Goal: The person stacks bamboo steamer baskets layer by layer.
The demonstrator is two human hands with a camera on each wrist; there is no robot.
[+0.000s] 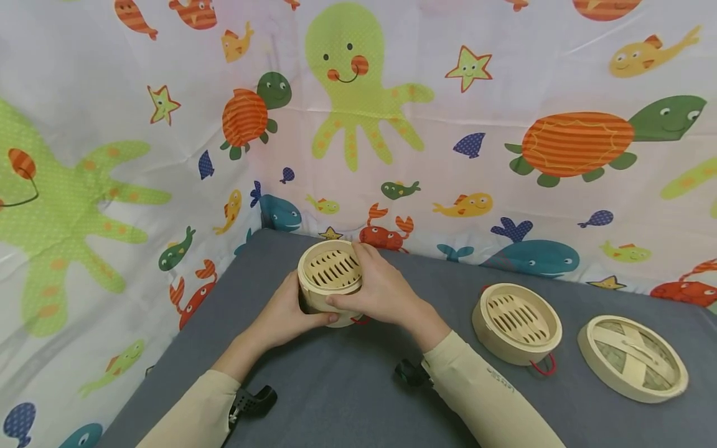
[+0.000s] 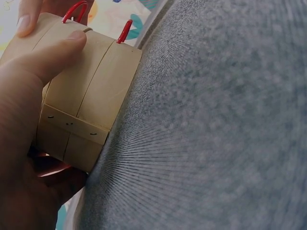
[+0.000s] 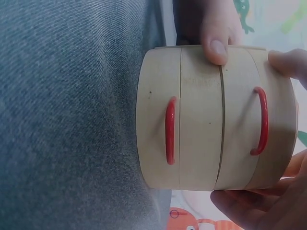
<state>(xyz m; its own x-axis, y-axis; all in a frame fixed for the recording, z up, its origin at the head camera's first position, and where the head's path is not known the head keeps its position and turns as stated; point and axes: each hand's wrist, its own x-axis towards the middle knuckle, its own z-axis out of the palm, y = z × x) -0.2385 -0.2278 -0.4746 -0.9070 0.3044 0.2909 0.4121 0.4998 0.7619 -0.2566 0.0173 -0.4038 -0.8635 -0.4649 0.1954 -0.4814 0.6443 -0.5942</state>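
Observation:
Two round bamboo steamer baskets are stacked at the back of the table. The upper basket (image 1: 330, 269) shows a slatted base inside its rim. Beneath it, the lower basket (image 3: 160, 81) rests on the cloth and is mostly hidden by the hands in the head view. My left hand (image 1: 277, 316) grips the stack from the left, its thumb across the front near the seam. From the right, my right hand (image 1: 386, 287) holds the upper basket, thumb in front and fingers around the far side. A red handle (image 3: 170, 130) on the lower tier lines up with the upper tier's red handle (image 3: 262, 122).
To the right stands another bamboo steamer basket (image 1: 516, 323) with a red handle. Beyond it lies a woven bamboo lid (image 1: 633, 359). Grey cloth (image 1: 347, 392) covers the table, and a curtain (image 1: 409, 205) printed with sea animals closes off the back and left.

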